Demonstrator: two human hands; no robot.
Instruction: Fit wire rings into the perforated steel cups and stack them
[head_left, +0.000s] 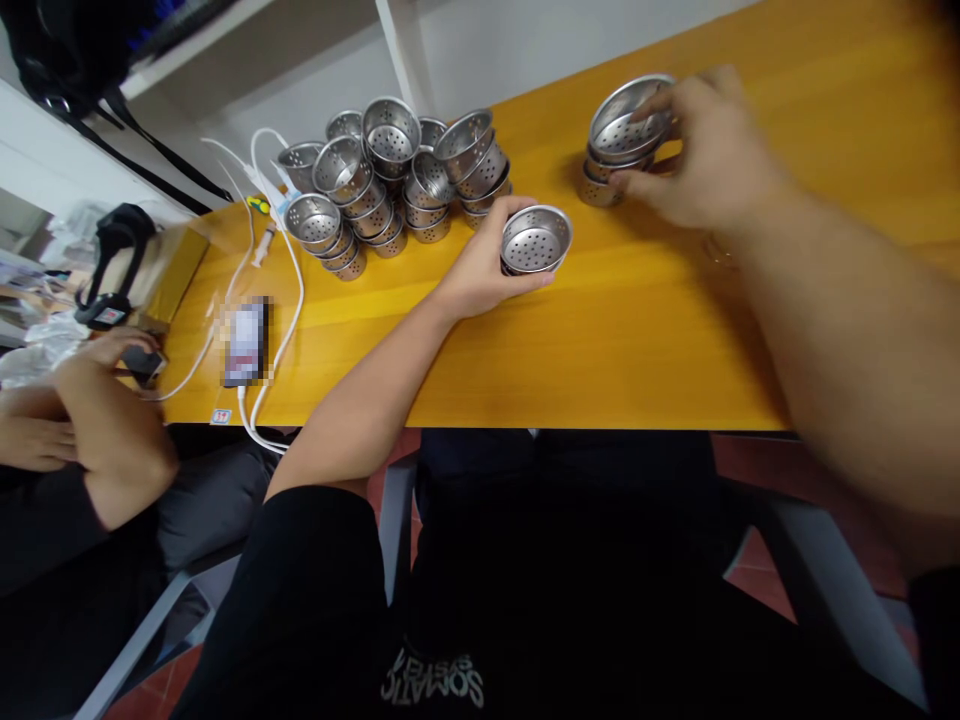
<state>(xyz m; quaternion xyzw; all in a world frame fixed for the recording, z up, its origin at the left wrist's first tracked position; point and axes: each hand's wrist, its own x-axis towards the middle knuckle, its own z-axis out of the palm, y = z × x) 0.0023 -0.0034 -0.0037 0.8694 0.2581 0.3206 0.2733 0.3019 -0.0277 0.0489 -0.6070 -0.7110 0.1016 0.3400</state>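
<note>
The left hand (pixel 487 262) is curling its fingers around a round, silver, perforated metal cup (pixel 536 240). Between one and two o'clock from it, a stack of similar cups (pixel 609 162) is standing on the yellow-brown wooden table (pixel 600 350). The blurred right hand (pixel 709 155) is reaching over that stack, fingers parted; I cannot tell whether they are gripping. At ten o'clock, more silver cup stacks (pixel 382 180) are standing clustered.
</note>
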